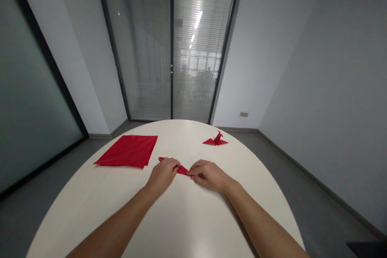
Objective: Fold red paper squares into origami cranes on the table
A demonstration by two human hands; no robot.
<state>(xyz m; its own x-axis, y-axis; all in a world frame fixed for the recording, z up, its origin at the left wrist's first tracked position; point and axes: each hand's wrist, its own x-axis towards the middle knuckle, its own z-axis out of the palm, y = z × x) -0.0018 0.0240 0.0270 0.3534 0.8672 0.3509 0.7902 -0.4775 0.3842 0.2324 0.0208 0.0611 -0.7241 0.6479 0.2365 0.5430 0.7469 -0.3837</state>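
A narrow strip of folded red paper (182,170) lies slantwise near the middle of the table, between my two hands. My left hand (165,171) is closed over its upper left part, with one end of the paper sticking out beyond the knuckles. At the lower right end, my right hand (208,173) pinches the tip between thumb and fingers. My fingers cover parts of the paper, so its full folded shape is hidden.
On the left of the round white table (181,225) lies a stack of red paper sheets (128,151). A folded red paper crane (217,140) stands toward the back right. Beyond the table are glass doors with blinds (172,48).
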